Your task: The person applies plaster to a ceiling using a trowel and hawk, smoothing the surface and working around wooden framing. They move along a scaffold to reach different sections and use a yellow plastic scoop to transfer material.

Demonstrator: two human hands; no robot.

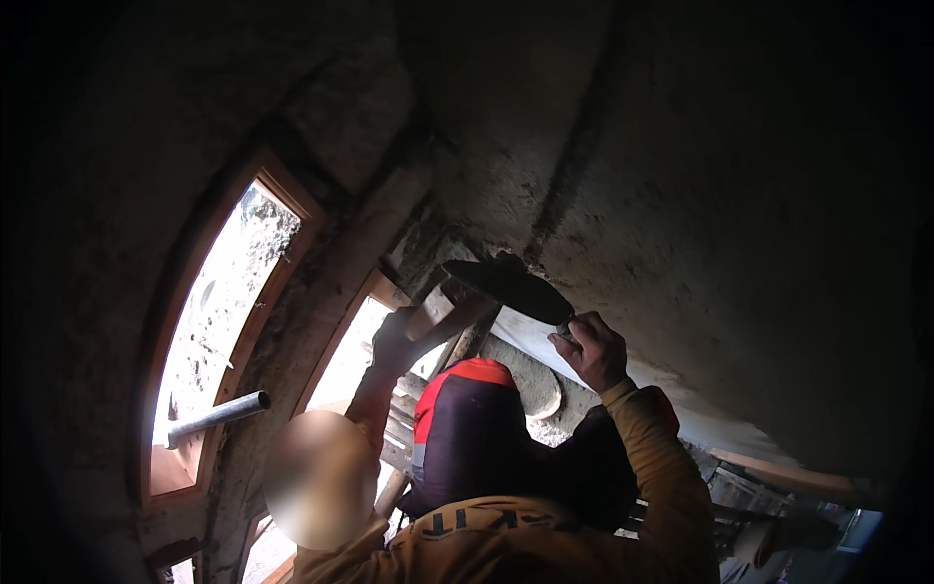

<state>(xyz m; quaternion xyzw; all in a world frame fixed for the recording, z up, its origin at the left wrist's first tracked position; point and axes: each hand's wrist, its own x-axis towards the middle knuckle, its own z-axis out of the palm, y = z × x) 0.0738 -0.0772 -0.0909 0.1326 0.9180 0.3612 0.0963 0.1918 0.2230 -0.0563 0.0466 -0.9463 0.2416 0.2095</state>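
Observation:
My right hand point(595, 352) is closed round the handle end of a dark, flat-bladed trowel point(511, 290). The blade stretches leftward, close against the rough plastered surface, with a dark lump at its upper edge. My left hand point(393, 343) is raised left of the trowel, dark and in shadow. From it a blurred brownish shape point(455, 313) runs up to the blade's underside; whether these are fingers or a held piece I cannot make out. Both arms have yellow-brown sleeves point(662, 457). Below them show my dark trousers with a red patch point(477, 370).
A bare plastered surface point(720, 234) slopes over the right side. At left, a wood-framed window opening point(263, 321) lets in bright light, with a grey pipe point(222, 417) jutting from it. A second frame point(336, 355) stands beside it. Planks and rubble lie below.

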